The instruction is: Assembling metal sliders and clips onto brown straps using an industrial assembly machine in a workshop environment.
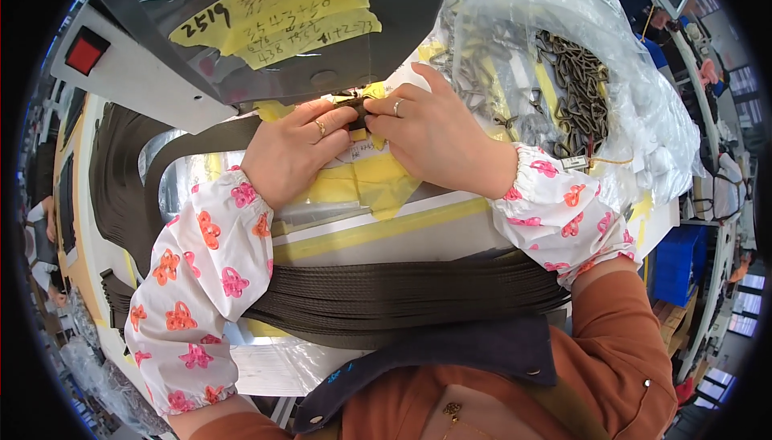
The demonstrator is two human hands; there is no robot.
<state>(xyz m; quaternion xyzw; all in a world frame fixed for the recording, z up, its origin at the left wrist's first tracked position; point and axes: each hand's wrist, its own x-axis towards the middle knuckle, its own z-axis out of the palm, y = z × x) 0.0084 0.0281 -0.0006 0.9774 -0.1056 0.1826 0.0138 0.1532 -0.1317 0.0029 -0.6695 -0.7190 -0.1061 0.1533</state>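
Both my hands meet beneath the front of a dark grey machine head [305, 38]. My left hand [296, 146] is closed, its fingertips pressed on a dark olive webbing strap [211, 136] that runs in from the left. My right hand [438, 128] pinches the same strap's end from the other side, with its index finger raised. Only a short dark piece shows between the fingertips, and the machine head partly hides what lies behind it. Yellow tape [384, 182] covers the work surface under my hands.
A long bundle of dark webbing [402, 294] lies across the table's front, and more stacked webbing [121, 174] stands at the left. At the right, a clear plastic bag [643, 110] holds many dark metal rings [572, 90]. A blue bin [677, 263] sits beyond the table's right edge.
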